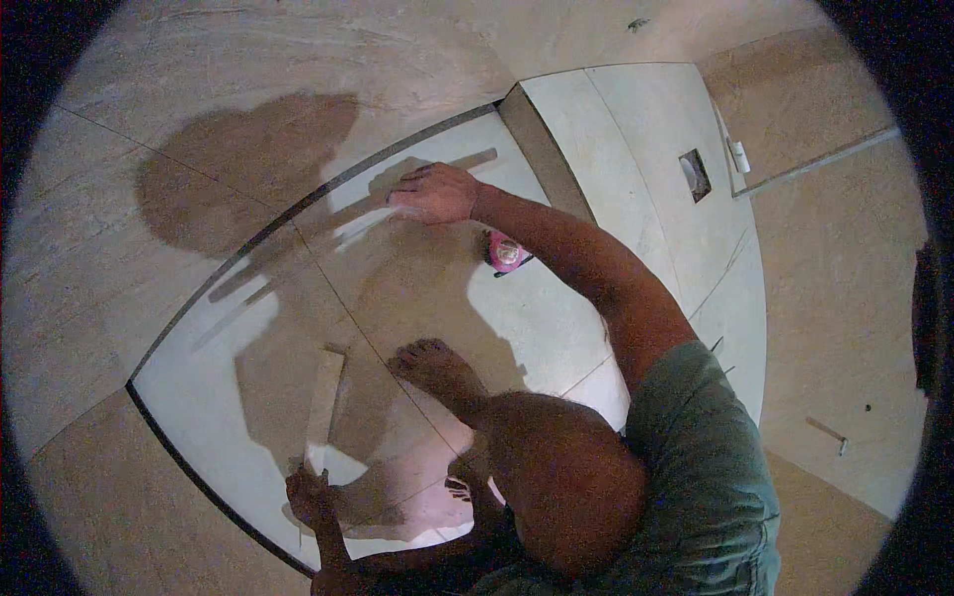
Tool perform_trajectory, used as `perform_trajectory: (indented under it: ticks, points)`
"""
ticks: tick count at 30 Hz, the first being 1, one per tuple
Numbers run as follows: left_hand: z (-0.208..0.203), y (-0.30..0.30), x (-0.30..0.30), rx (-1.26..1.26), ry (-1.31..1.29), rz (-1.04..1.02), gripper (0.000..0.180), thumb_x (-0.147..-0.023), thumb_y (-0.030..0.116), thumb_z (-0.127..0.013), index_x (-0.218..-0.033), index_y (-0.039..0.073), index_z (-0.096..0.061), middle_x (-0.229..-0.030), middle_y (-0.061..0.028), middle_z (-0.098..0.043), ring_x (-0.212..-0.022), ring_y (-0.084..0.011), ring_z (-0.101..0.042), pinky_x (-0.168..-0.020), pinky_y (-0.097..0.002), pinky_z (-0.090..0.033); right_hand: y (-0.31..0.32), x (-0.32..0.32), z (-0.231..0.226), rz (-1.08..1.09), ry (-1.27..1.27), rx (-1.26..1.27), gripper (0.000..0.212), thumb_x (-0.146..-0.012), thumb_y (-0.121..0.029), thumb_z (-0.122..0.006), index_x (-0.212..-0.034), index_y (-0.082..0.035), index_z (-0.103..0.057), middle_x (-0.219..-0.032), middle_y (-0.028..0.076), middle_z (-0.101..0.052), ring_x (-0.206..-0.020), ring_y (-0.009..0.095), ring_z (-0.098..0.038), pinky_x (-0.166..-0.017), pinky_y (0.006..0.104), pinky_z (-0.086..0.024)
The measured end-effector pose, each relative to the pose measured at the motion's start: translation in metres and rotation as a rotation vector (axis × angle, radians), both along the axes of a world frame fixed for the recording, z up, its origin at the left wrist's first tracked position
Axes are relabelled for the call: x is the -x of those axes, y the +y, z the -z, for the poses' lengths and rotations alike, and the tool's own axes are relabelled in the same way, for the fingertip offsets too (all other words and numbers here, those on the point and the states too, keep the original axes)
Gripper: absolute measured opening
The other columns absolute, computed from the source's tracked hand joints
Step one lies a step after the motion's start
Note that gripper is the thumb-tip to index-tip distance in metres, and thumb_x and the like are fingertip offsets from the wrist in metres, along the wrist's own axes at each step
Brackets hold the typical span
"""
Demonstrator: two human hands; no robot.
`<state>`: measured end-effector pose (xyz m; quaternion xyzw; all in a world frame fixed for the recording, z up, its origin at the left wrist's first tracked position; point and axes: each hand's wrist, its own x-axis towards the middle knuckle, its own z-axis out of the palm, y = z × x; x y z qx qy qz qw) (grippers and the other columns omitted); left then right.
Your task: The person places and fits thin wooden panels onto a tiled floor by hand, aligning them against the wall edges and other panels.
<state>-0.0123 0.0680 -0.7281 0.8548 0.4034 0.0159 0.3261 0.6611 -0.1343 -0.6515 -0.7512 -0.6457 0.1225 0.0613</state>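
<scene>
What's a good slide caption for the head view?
Left hand holding a pale strip, right hand near the dark edging of a white floor.

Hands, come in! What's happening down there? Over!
Left hand gripping end of pale strip. Right hand at narrow strip, grip unclear. Bare foot and pink round item nearby.

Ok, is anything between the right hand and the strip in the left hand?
Nothing visible stands in between: only shadowed surface separates the right hand from the strip in the left hand. The bare foot sits right of that line.
</scene>
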Motion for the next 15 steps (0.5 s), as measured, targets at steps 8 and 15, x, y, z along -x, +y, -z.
perform_trajectory:
  ticks: [8,15]
  points:
    - [-0.006,0.000,0.000,0.614,-0.472,-0.563,0.049,-0.081,0.033,-0.074,-0.117,0.001,-0.061,-0.111,-0.0146,-0.064,-0.105,-0.0329,-0.057,-0.097,-0.0404,-0.045,0.024,-0.035,0.016,-0.122,0.006,0.062,0.040,-0.091,-0.031,-0.055,-0.127,-0.014,-0.052,-0.114,0.016,-0.065,-0.106,0.040,-0.062,-0.092,0.0504,-0.049]
    - [-0.025,-0.017,-0.031,-0.231,0.484,0.179,0.051,-0.083,0.031,-0.075,-0.119,-0.001,-0.057,-0.118,-0.0136,-0.062,-0.106,-0.0280,-0.057,-0.101,-0.0364,-0.044,-0.014,-0.060,0.045,-0.236,-0.153,-0.135,0.038,-0.093,-0.028,-0.052,-0.128,-0.012,-0.053,-0.128,0.014,-0.058,-0.123,0.034,-0.053,-0.101,0.0492,-0.046]
